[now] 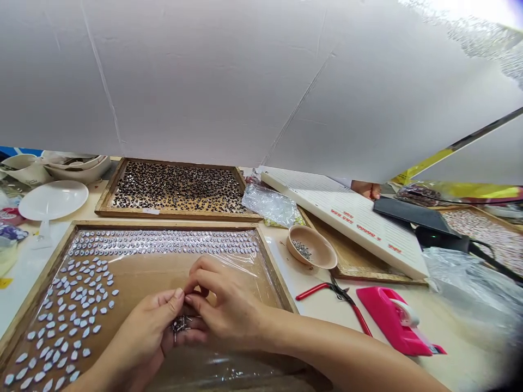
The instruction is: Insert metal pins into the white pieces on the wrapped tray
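Note:
My left hand (pixel 149 321) is partly curled over the front tray, with a small pile of thin silvery metal pieces (pixel 180 325) in its fingers. My right hand (pixel 229 302) meets it, thumb and index finger pinched against the left thumb tip; whatever lies in that pinch is too small to make out. Beneath both hands is a wood-framed tray (pixel 163 225) covered with clear film. Loose whitish leaf-shaped pieces (pixel 84 296) are scattered along its left side. Similar pieces with dark centres (pixel 163 241) stand in tight rows across its far end.
Behind lies a second tray (pixel 175 213) of small dark pieces. To the right are a tan bowl (pixel 322 253) holding metal bits, red-handled pliers (pixel 341 294), a pink tape dispenser (pixel 382 321) and a white board (pixel 347 218). Another person's hand (pixel 368 189) shows beyond. A white plate (pixel 55 198) sits left.

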Available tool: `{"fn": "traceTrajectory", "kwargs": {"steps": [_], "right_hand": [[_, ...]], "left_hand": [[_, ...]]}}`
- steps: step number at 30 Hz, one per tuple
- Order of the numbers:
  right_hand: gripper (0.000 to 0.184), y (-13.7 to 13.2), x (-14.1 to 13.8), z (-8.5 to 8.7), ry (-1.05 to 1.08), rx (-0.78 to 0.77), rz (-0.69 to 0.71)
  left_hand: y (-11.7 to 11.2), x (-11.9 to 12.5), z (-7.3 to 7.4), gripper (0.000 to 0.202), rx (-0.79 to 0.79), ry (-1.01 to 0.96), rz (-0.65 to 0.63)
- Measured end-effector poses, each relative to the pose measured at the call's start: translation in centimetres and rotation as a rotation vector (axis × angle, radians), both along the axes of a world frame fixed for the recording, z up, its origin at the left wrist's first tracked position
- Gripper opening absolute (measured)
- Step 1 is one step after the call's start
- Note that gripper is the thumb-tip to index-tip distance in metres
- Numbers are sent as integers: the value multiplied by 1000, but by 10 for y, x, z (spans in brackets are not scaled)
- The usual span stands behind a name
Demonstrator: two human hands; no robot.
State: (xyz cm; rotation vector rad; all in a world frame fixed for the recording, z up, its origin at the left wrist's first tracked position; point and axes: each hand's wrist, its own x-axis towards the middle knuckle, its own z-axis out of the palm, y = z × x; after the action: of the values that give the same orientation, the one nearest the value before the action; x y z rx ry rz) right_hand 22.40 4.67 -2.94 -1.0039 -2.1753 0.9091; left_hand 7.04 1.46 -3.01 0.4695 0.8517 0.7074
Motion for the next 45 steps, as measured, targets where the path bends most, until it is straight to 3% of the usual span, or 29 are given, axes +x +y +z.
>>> {"fn": "traceTrajectory", "kwargs": {"steps": [8, 13, 19, 22, 30, 45], "right_hand": [[9, -3, 0, 4, 107, -109, -27], [9, 8, 25, 8, 74, -10, -51], [8, 44, 82, -3, -269, 205, -339], [8, 59, 96, -14, -453, 235, -405], [13, 75, 100, -36, -609, 289, -387], [15, 78, 100, -41, -641, 281, -367]], "left_hand": [[0, 1, -4, 25, -25, -22, -20], [-1, 0, -6, 27, -49, -13, -54], [-1, -1, -2, 30, -98, 26, -66], [0, -1, 0, 27, -112, 42, -65], [0, -1, -1, 25, -100, 58, -86], [1, 0, -4, 25, -105, 39, -81]]}}
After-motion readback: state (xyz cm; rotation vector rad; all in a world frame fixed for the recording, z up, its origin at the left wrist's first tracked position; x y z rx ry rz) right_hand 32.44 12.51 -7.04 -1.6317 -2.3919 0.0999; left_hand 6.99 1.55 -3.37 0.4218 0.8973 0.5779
